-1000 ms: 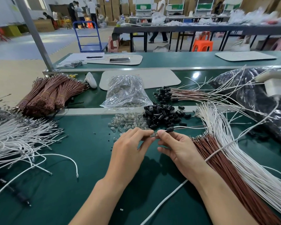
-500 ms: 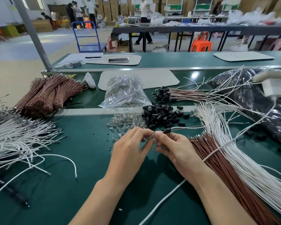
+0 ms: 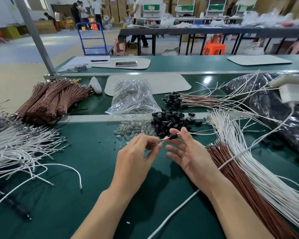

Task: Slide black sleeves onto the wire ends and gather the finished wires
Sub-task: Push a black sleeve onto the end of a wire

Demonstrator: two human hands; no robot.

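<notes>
inspecting the head view, the only one supplied. noting the left hand point(image 3: 136, 157) curled, with thumb and forefinger pinching the metal tip of a thin wire point(image 3: 202, 133) just above the green table point(image 3: 93, 178). judging this grip as anchoring the end, giving the sleeve a taut line to travel along. recording one black sleeve point(image 3: 173, 136) sitting on that wire between the two hands, just short of the pinched tip. noting the right hand point(image 3: 188, 156) spread wide, fingers straightened, palm turned toward the left hand, with the wire crossing its two upper fingertips. finding no firm pinch there, so reading it as touching or steadying only. judging the sleeve as threaded but not yet seated over the terminal.

logging the loose black sleeves point(image 3: 173, 122) heaped just beyond the fingertips, probably for short reaches. logging unsleeved white wires point(image 3: 235, 144) and brown wires point(image 3: 240, 178) fanned beside the right forearm, ends pointing toward the work spot and apparently feeding that hand. logging the finished wires point(image 3: 197, 101), black caps grouped together, lying past the metal rail point(image 3: 93, 118) and apart from the raw stock, likely to avoid mix-ups. flagging the clear parts point(image 3: 135, 131) touching the sleeve pile as a possible source of wrong picks.
</notes>
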